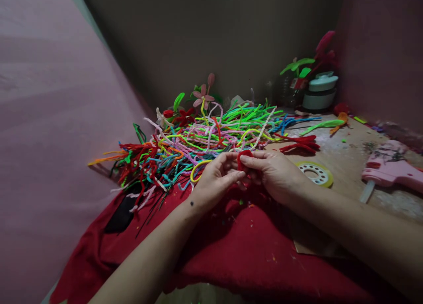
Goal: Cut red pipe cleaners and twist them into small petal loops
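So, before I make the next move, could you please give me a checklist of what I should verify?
1. Red piece held: ok, pinched by the right hand, with the left hand close against it.
2. Fuzzy stems sorted: not ok, colours tangled in a heap.
3. Tape roll in sight: ok, lying flat.
4. Pink glue gun hot: cannot tell.
5. Red cloth clean: not ok, scraps on it.

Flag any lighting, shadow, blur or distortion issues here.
Head view: dim, back wall dark, no strong glare; head view: shadow on the red cloth below the right hand; head view: pink wall at left looks soft; head view: left forearm broadens toward the frame edge, possibly wide-lens stretch.
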Tool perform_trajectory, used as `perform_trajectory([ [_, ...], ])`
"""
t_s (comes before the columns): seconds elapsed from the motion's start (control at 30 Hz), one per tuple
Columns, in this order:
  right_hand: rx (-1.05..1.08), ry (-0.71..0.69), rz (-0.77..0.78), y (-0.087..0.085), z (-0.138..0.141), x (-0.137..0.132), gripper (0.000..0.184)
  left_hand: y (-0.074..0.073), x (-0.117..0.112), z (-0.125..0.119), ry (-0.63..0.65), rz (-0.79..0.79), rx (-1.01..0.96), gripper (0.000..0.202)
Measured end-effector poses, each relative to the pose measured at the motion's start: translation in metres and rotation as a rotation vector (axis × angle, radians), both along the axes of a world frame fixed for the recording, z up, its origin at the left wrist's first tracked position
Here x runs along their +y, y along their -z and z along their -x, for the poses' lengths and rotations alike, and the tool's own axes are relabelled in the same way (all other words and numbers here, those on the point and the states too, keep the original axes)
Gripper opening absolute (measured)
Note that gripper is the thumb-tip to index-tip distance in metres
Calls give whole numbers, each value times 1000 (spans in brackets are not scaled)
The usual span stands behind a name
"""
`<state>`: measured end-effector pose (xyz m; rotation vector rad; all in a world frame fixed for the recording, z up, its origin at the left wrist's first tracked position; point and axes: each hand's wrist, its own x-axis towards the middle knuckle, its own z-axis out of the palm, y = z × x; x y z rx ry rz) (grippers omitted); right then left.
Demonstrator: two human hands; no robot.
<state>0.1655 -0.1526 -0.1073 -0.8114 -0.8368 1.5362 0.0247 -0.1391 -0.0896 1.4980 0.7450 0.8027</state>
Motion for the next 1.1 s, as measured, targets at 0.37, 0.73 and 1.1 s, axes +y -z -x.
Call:
perform_trajectory([
  [0.37, 25, 20, 2, -1, -1, 1, 15, 0, -4, -3, -117, 27, 91, 32],
  [0.73, 112, 33, 156, -4, -1, 2, 11, 8, -3, -4, -180, -256, 341, 2],
  [1.1, -1, -1, 39, 3, -2, 3, 16, -4, -1, 6, 31, 187, 71, 22],
])
